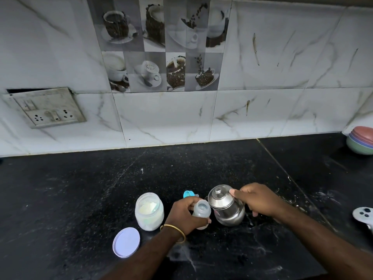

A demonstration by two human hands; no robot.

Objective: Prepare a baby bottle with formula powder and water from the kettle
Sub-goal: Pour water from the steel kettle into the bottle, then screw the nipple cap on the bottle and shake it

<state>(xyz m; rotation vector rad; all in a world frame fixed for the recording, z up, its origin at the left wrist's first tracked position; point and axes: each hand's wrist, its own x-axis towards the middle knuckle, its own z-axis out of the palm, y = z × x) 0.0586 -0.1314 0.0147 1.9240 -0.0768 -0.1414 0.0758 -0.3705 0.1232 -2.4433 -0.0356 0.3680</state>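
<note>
Your left hand [184,214] grips the baby bottle [200,212], fingers wrapped round its body, thumb on the near side. Bottle is open-mouthed, no teat on, tilted a bit toward the kettle. A gold bangle [175,232] sits on that wrist.

Your right hand [260,201] grasps the steel kettle [226,209] on its right side, thumb up by the lid edge, fingers curled round where the handle would be; the handle itself is hidden by the hand. Kettle lid is on, knob up. Kettle tilts slightly left, toward the bottle; the two are touching or just beside each other, cannot tell which. Cannot tell if the kettle base is on the counter [80,188] or lifted.

Formula jar [149,212] stands open, left of the bottle, white powder inside. Its white lid [126,242] lies flat on the counter, near-left of the jar. The blue bottle cap [188,194] lies just behind the left hand, partly hidden.

Far right: stacked coloured bowls [360,141] by the wall. Right edge, near: a white game controller [364,216], cut off by the frame. Socket plate [45,107] on the tiled wall, far left.
</note>
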